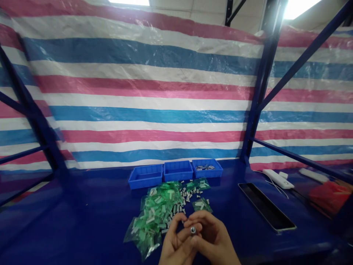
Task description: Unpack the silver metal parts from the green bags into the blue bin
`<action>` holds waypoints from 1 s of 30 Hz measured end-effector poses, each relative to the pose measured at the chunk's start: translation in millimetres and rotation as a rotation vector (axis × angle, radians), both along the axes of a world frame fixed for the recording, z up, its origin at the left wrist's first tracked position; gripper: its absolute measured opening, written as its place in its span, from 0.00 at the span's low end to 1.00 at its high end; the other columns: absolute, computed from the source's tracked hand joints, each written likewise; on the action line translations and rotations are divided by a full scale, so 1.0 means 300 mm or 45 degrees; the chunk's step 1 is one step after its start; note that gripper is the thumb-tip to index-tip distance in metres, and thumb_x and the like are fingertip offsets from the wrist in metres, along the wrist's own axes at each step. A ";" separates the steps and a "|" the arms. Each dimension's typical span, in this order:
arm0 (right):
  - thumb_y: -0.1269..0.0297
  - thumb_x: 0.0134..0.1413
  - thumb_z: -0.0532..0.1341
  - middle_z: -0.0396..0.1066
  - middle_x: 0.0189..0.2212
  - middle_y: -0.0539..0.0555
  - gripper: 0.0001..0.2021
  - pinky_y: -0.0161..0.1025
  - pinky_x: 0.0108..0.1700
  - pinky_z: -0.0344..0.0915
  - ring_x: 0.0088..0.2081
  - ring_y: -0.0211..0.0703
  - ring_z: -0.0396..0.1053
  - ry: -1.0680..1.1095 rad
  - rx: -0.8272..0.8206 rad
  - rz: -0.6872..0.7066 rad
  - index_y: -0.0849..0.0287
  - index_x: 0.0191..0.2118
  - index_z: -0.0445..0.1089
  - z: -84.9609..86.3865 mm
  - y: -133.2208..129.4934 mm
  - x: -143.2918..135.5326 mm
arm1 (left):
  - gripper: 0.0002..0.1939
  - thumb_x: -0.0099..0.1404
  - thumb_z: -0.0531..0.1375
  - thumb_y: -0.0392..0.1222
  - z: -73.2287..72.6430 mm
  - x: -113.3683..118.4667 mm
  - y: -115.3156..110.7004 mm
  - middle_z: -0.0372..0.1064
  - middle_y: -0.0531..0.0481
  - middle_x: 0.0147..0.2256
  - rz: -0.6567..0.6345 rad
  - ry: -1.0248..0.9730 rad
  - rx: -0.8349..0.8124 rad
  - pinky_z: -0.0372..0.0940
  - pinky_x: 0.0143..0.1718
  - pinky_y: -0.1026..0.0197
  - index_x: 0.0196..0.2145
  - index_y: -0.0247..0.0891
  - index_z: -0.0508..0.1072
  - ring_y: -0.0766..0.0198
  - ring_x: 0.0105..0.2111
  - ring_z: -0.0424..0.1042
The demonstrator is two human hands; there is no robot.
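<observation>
Fingers (206,218) of left hand (175,241) and right hand (216,237) curled together, gripping small metal cylinder (193,230) between them; round shiny end shows, rest hidden, hands cut off near wrists. Just beyond, toward left: heap of crinkled green-tinted packets (157,206), contents hard to make out. Loose metal pieces (188,200) along its right. Farther: three rectangular blue bins (179,176). Behind: glossy striped sheeting (154,136).

Striped plastic sheeting (154,115), blue posts (254,110), ceiling lights (300,8)

Blue trays (178,175): three, far. Held metal piece (193,230): one, near. Phone (266,206): one, right. Ceiling lights (300,8): two. Green packets (157,206): many, too overlapped to count. Loose metal pieces (188,198): many, exact number unclear.
</observation>
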State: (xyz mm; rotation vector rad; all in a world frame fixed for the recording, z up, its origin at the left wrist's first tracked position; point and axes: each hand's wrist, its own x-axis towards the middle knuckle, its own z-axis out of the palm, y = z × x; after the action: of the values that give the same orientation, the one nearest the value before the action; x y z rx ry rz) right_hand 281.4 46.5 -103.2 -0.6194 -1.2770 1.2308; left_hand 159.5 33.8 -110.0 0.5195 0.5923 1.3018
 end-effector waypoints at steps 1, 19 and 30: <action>0.59 0.46 0.69 0.75 0.36 0.58 0.14 0.42 0.43 0.68 0.40 0.49 0.72 -0.051 0.050 -0.030 0.57 0.39 0.74 0.005 0.001 0.003 | 0.30 0.41 0.76 0.37 -0.003 -0.001 0.003 0.77 0.47 0.31 0.018 0.023 0.016 0.69 0.37 0.61 0.42 0.41 0.70 0.55 0.36 0.77; 0.60 0.54 0.62 0.75 0.35 0.56 0.08 0.44 0.41 0.68 0.37 0.47 0.71 -0.844 0.625 -0.717 0.58 0.37 0.75 0.242 0.432 0.307 | 0.16 0.52 0.70 0.48 -0.038 0.012 0.017 0.76 0.42 0.33 0.225 0.349 0.413 0.67 0.40 0.57 0.34 0.36 0.73 0.57 0.33 0.74; 0.62 0.54 0.60 0.73 0.44 0.57 0.12 0.46 0.44 0.66 0.46 0.51 0.69 -0.915 0.548 -0.706 0.56 0.44 0.72 0.211 0.428 0.263 | 0.12 0.55 0.68 0.49 -0.044 0.034 -0.011 0.73 0.46 0.29 0.299 0.476 0.569 0.66 0.36 0.61 0.30 0.38 0.74 0.61 0.30 0.72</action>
State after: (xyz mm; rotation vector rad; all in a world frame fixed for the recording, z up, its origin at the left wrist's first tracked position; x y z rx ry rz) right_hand 360.4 174.8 -40.0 -1.0517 -1.7293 0.2436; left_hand 169.8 30.6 -123.1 1.1044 0.6858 1.5835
